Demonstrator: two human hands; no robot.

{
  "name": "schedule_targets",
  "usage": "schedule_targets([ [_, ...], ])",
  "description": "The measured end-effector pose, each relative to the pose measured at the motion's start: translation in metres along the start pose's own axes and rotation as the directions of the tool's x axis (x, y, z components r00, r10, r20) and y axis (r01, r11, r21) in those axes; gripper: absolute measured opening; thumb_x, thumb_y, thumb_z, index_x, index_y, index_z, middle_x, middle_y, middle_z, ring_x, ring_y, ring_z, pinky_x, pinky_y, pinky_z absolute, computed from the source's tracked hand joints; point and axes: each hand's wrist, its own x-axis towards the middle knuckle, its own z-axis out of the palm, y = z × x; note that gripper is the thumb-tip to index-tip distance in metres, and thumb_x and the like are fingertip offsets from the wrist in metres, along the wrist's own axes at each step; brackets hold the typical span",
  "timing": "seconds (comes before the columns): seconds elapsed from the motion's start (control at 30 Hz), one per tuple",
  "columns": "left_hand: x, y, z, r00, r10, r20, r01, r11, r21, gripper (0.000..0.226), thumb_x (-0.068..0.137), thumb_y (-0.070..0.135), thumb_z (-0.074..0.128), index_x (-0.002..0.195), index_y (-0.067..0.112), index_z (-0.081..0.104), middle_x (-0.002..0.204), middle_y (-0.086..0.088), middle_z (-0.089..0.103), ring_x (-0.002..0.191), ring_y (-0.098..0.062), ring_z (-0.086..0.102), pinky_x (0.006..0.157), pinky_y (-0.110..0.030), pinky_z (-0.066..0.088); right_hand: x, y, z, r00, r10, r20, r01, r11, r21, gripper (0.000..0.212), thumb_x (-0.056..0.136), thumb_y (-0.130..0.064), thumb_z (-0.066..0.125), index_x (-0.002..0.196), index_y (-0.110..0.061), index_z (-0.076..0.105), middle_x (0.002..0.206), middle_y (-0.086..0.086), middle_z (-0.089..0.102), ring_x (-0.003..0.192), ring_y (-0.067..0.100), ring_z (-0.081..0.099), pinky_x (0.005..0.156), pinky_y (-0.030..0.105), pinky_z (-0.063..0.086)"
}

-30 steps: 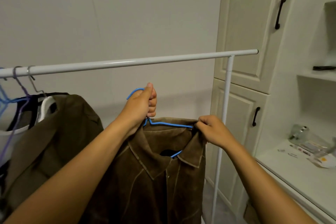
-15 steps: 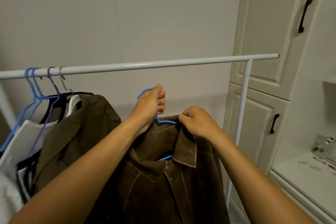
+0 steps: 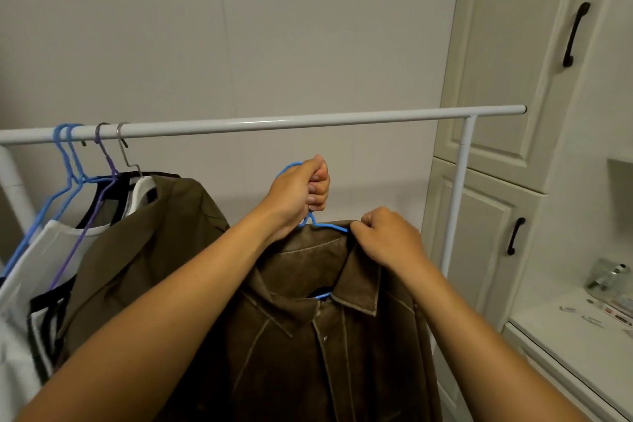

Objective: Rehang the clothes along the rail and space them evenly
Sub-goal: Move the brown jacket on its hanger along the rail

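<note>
A white rail (image 3: 308, 120) runs across the view at mid height. Below its middle I hold a brown suede shirt (image 3: 308, 336) on a blue wire hanger (image 3: 325, 225), off the rail. My left hand (image 3: 298, 192) is shut on the hanger's hook and neck. My right hand (image 3: 387, 236) pinches the shirt's collar at the right shoulder. At the rail's left end several hangers hang bunched together, carrying an olive jacket (image 3: 144, 250) and white and black garments (image 3: 44, 250).
The rail's right upright (image 3: 457, 188) stands close to cream cabinet doors (image 3: 507, 79) with black handles. A white shelf (image 3: 575, 332) at lower right carries a glass jar and small items. The rail's right half is bare. A plain wall lies behind.
The camera view shifted slightly. My right hand slid along the collar, first toward the hanger neck, then back toward the right shoulder. My left hand keeps its grip on the hook.
</note>
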Motion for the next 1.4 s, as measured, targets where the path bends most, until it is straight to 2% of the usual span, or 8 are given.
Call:
schedule_targets([
  [0.2, 0.005, 0.009, 0.011, 0.992, -0.039, 0.122, 0.036, 0.999, 0.025, 0.045, 0.11, 0.029, 0.03, 0.066, 0.02, 0.03, 0.056, 0.004, 0.023, 0.048, -0.011, 0.016, 0.056, -0.032, 0.01, 0.008, 0.004, -0.009, 0.989, 0.146, -0.019, -0.145, 0.988, 0.049, 0.035, 0.082, -0.039, 0.053, 0.058, -0.014, 0.054, 0.058, 0.003, 0.06, 0.063, 0.029, 0.063, 0.056, 0.029, 0.043],
  [0.4, 0.003, 0.016, 0.013, 0.975, -0.08, 0.207, 0.062, 0.994, 0.091, 0.044, 0.109, 0.03, 0.031, 0.067, 0.02, 0.033, 0.06, 0.002, 0.024, 0.051, -0.011, 0.017, 0.054, -0.03, 0.015, 0.018, -0.013, -0.018, 0.994, 0.048, -0.099, -0.067, 0.977, -0.2, 0.032, 0.086, -0.041, 0.058, 0.071, -0.013, 0.064, 0.061, -0.002, 0.054, 0.06, 0.025, 0.052, 0.059, 0.028, 0.037],
  [0.6, -0.006, 0.013, -0.001, 0.987, -0.048, 0.152, 0.038, 0.997, 0.062, 0.044, 0.109, 0.032, 0.033, 0.067, 0.02, 0.035, 0.061, 0.001, 0.025, 0.053, -0.013, 0.017, 0.058, -0.034, 0.013, 0.025, 0.001, -0.019, 0.98, -0.052, 0.193, 0.06, 0.997, -0.039, 0.031, 0.083, -0.038, 0.065, 0.061, -0.02, 0.051, 0.06, -0.001, 0.055, 0.062, 0.02, 0.053, 0.058, 0.031, 0.042],
  [0.8, -0.008, 0.011, 0.009, 0.987, -0.041, 0.153, 0.023, 0.993, 0.117, 0.043, 0.108, 0.031, 0.033, 0.066, 0.02, 0.035, 0.061, 0.0, 0.026, 0.054, -0.014, 0.018, 0.055, -0.032, 0.017, 0.029, -0.002, -0.031, 0.938, -0.105, 0.331, 0.199, 0.944, -0.265, 0.013, 0.09, -0.035, 0.063, 0.091, -0.023, 0.06, 0.088, 0.001, 0.064, 0.075, 0.021, 0.063, 0.07, 0.035, 0.055],
  [0.93, -0.006, 0.005, 0.019, 0.995, -0.047, 0.089, 0.03, 0.983, 0.183, 0.043, 0.108, 0.029, 0.033, 0.066, 0.021, 0.033, 0.06, 0.001, 0.026, 0.056, -0.015, 0.015, 0.058, -0.035, 0.011, 0.025, -0.004, -0.016, 0.943, -0.308, 0.123, 0.332, 0.859, -0.39, 0.012, 0.086, -0.026, 0.059, 0.08, -0.02, 0.051, 0.085, 0.01, 0.066, 0.081, 0.036, 0.065, 0.061, 0.034, 0.043],
  [1.13, -0.003, 0.009, 0.019, 0.997, -0.053, 0.062, 0.044, 0.991, 0.128, 0.042, 0.107, 0.028, 0.033, 0.066, 0.022, 0.033, 0.058, 0.002, 0.026, 0.055, -0.015, 0.012, 0.056, -0.035, 0.011, 0.034, -0.001, -0.013, 0.92, -0.333, -0.205, 0.284, 0.929, -0.236, 0.014, 0.085, -0.021, 0.058, 0.085, -0.012, 0.047, 0.079, 0.021, 0.067, 0.074, 0.046, 0.062, 0.058, 0.041, 0.047],
  [1.27, -0.003, 0.005, 0.019, 0.999, -0.026, 0.031, 0.023, 0.995, 0.101, 0.041, 0.107, 0.026, 0.033, 0.066, 0.022, 0.032, 0.058, 0.002, 0.025, 0.053, -0.014, 0.014, 0.055, -0.035, 0.01, 0.035, -0.003, -0.015, 0.924, -0.382, -0.001, 0.366, 0.885, -0.287, 0.015, 0.081, -0.017, 0.06, 0.082, -0.012, 0.047, 0.077, 0.018, 0.064, 0.074, 0.044, 0.061, 0.058, 0.044, 0.051],
  [1.4, -0.001, -0.011, 0.019, 1.0, 0.016, -0.022, -0.015, 0.998, 0.055, 0.041, 0.107, 0.027, 0.032, 0.066, 0.023, 0.029, 0.059, 0.001, 0.022, 0.051, -0.013, 0.013, 0.047, -0.028, 0.01, 0.028, -0.002, -0.017, 0.933, -0.289, 0.216, 0.322, 0.937, -0.134, 0.007, 0.079, -0.013, 0.066, 0.081, -0.009, 0.06, 0.075, 0.009, 0.065, 0.066, 0.032, 0.067, 0.06, 0.048, 0.06],
])
